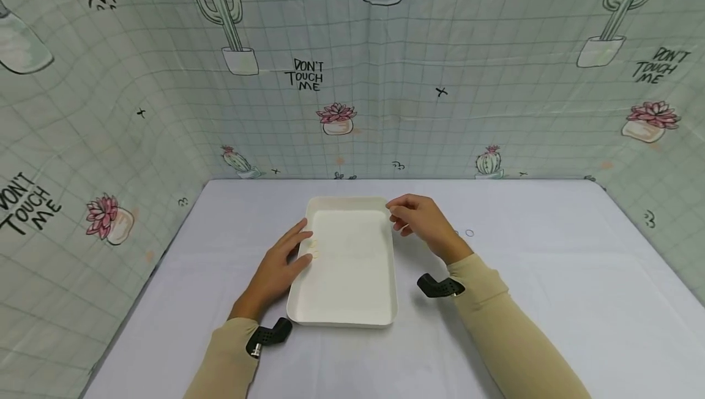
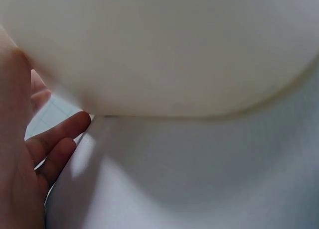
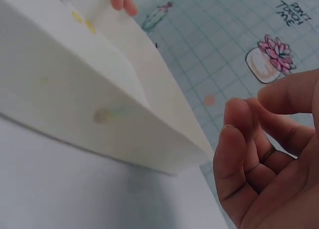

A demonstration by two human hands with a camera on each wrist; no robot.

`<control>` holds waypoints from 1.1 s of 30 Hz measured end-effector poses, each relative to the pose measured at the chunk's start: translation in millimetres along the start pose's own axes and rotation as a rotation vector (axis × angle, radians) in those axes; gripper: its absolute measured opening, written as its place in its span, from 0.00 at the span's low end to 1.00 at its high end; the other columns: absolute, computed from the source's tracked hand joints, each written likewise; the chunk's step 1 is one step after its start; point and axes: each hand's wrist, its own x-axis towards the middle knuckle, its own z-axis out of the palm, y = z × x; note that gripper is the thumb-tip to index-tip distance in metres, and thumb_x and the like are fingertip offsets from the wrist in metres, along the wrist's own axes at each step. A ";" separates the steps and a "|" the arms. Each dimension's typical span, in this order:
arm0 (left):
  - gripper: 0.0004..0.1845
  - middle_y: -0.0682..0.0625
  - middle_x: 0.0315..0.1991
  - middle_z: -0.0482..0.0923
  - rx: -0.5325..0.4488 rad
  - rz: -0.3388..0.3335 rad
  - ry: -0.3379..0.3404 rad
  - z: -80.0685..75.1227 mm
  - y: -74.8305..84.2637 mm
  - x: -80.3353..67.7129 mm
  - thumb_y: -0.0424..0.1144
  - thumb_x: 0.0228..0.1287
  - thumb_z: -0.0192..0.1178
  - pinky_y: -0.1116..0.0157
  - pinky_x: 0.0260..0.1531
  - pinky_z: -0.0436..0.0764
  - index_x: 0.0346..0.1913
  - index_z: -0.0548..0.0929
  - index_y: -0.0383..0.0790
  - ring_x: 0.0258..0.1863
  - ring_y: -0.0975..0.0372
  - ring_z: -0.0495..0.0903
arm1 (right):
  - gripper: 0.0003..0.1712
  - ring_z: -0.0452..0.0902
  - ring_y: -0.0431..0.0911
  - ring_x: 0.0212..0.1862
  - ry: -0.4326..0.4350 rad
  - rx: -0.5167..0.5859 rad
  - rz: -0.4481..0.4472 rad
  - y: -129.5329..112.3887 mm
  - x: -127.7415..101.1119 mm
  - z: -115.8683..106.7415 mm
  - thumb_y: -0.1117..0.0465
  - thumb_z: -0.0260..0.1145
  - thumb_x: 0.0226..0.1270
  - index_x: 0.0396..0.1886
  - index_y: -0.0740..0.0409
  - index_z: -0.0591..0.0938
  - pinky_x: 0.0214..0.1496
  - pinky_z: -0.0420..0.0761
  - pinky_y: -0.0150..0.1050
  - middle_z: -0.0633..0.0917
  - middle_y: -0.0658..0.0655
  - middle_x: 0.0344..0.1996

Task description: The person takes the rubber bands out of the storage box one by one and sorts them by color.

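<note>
The head view alone shows the whole white tray (image 1: pixel 347 264) lying flat in the middle of the tabletop (image 1: pixel 551 301), with a small ring (image 1: pixel 469 233) just beyond the right wrist; the right wrist view adds faint coloured spots on the tray's outer wall and the cactus-print backdrop (image 3: pixel 239 35) behind it. The left hand (image 1: pixel 278 270) lies with straight fingers on the tray's left rim, grasping nothing; the right hand (image 1: pixel 421 220) hovers at the far right corner, fingers loosely curled and empty.
</note>
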 end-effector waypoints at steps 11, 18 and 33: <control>0.31 0.57 0.79 0.52 0.018 0.001 -0.021 -5.8 -1.6 -4.6 0.45 0.70 0.62 0.46 0.71 0.59 0.73 0.70 0.41 0.77 0.55 0.53 | 0.18 0.81 0.51 0.39 -0.107 0.061 -0.001 -17.2 21.0 32.8 0.57 0.63 0.73 0.54 0.66 0.82 0.42 0.83 0.42 0.83 0.63 0.41; 0.37 0.57 0.80 0.48 0.034 -0.025 -0.090 -4.9 1.0 -1.1 0.48 0.67 0.64 0.43 0.71 0.56 0.76 0.66 0.43 0.78 0.55 0.49 | 0.20 0.81 0.49 0.38 -0.141 0.059 0.024 -18.2 28.7 51.2 0.58 0.63 0.72 0.56 0.67 0.82 0.42 0.84 0.40 0.84 0.60 0.40; 0.41 0.58 0.80 0.47 0.053 -0.036 -0.083 -3.9 0.7 -2.0 0.48 0.65 0.65 0.44 0.72 0.55 0.77 0.62 0.42 0.78 0.55 0.49 | 0.13 0.81 0.45 0.33 -0.218 -0.028 0.117 -13.8 45.4 90.6 0.61 0.67 0.66 0.48 0.61 0.84 0.37 0.81 0.35 0.86 0.58 0.33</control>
